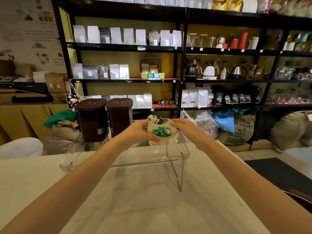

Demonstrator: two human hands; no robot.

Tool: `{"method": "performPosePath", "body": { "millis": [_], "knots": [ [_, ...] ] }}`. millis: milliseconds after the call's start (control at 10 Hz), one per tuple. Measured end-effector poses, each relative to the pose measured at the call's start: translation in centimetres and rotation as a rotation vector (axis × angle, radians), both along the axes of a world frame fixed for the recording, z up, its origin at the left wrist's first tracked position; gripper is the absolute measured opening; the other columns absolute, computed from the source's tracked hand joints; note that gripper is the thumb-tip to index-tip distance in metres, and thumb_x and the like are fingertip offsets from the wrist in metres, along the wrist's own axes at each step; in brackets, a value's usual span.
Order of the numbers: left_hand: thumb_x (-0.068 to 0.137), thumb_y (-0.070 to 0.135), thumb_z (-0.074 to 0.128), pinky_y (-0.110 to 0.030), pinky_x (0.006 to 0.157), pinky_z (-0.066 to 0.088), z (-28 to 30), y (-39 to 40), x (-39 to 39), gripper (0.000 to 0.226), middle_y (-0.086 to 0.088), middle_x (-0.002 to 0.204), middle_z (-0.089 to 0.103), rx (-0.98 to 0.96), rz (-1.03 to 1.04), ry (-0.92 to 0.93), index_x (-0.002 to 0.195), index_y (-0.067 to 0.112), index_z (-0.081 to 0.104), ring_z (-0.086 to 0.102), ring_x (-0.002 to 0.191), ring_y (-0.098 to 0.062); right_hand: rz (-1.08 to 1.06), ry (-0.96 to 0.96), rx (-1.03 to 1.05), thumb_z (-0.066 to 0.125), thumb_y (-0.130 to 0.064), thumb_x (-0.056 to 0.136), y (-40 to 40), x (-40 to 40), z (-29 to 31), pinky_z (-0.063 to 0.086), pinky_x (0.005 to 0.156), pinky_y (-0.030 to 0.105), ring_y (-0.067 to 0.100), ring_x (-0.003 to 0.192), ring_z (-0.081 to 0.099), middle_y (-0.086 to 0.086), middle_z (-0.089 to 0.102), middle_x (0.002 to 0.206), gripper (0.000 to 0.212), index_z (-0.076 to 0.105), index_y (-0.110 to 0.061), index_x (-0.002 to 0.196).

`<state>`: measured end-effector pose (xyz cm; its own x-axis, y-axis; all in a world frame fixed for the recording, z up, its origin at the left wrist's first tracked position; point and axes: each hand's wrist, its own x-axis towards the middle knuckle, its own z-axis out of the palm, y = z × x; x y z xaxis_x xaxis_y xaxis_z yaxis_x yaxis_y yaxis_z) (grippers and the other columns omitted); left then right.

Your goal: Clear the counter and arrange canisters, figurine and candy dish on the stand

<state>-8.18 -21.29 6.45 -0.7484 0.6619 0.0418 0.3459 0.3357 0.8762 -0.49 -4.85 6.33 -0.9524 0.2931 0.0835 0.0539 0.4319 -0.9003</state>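
Candy dish point(163, 130) held over clear stand point(175, 157).
White, orange-rimmed, full of green candies; pinched at each end by left hand point(141, 130) and right hand point(187, 130), in front of panda figurine point(154, 119), beside two brown canisters point(105, 118).

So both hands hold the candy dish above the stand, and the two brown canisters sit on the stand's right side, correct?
Not quite. The head view shows the two brown canisters on the stand's left side. Both the left hand and the right hand do hold the candy dish above it.
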Motion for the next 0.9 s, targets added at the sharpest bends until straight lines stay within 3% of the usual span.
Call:
{"method": "performPosePath", "body": {
  "millis": [200,300,400,600,700,800,900],
  "knots": [
    [0.072,0.007,0.072,-0.043,0.108,0.039,0.1,0.1,0.1,0.058,-0.006,0.126,0.060,-0.028,0.009,0.021,0.125,0.016,0.051,0.055,0.117,-0.023,-0.002,0.020,0.077,0.042,-0.025,0.094,-0.6,-0.1,0.1,0.033,0.087,0.022,0.019,0.127,0.038,0.008,0.041,0.143,0.044,0.038,-0.012,0.135],
    [0.074,0.006,0.070,-0.033,0.102,0.041,0.4,0.3,0.4,0.055,-0.006,0.126,0.060,-0.056,0.025,0.027,0.124,0.015,0.051,0.054,0.117,-0.022,0.013,0.004,0.152,0.043,-0.025,0.093,-1.0,0.0,0.3,0.041,0.077,0.018,0.014,0.115,0.045,0.008,0.047,0.138,0.043,0.041,-0.012,0.134],
    [0.074,0.008,0.070,-0.031,0.096,0.040,0.7,0.5,0.5,0.054,-0.006,0.128,0.058,-0.100,0.041,0.050,0.125,0.013,0.050,0.053,0.117,-0.022,0.037,-0.016,0.218,0.046,-0.025,0.092,-1.0,0.3,0.4,0.042,0.089,0.028,0.016,0.109,0.051,0.008,0.055,0.130,0.037,0.049,-0.012,0.126],
    [0.075,0.024,0.070,-0.036,0.099,0.044,1.3,0.6,1.0,0.059,-0.008,0.130,0.055,-0.288,0.057,0.198,0.128,0.010,0.047,0.053,0.115,-0.023,0.052,-0.111,0.452,0.046,-0.035,0.090,-1.2,1.7,1.0,0.044,0.090,0.034,0.016,0.098,0.051,0.008,0.057,0.125,0.046,0.048,-0.009,0.127],
    [0.079,0.028,0.066,-0.029,0.086,0.044,1.8,0.7,1.8,0.052,-0.009,0.129,0.055,-0.372,0.059,0.278,0.124,0.008,0.048,0.052,0.104,-0.017,0.085,-0.177,0.528,0.048,-0.038,0.088,-1.1,2.8,1.1,0.043,0.087,0.033,0.020,0.106,0.051,0.009,0.053,0.130,0.052,0.042,-0.012,0.132],
    [0.082,0.030,0.062,-0.025,0.083,0.040,1.9,0.7,2.6,0.055,-0.007,0.135,0.050,-0.455,0.064,0.344,0.129,0.009,0.044,0.049,0.106,-0.016,0.120,-0.166,0.585,0.048,-0.037,0.089,-1.1,4.2,1.2,0.039,0.080,0.028,0.016,0.097,0.049,0.008,0.054,0.127,0.047,0.042,-0.015,0.130],
    [0.084,0.031,0.059,-0.027,0.088,0.040,2.4,-0.2,4.5,0.052,-0.009,0.135,0.051,-0.509,0.056,0.401,0.130,0.009,0.045,0.049,0.117,-0.021,0.127,-0.161,0.653,0.048,-0.036,0.090,-1.2,5.7,1.1,0.042,0.083,0.029,0.019,0.099,0.053,0.009,0.056,0.126,0.042,0.045,-0.013,0.126]
  ]
}}
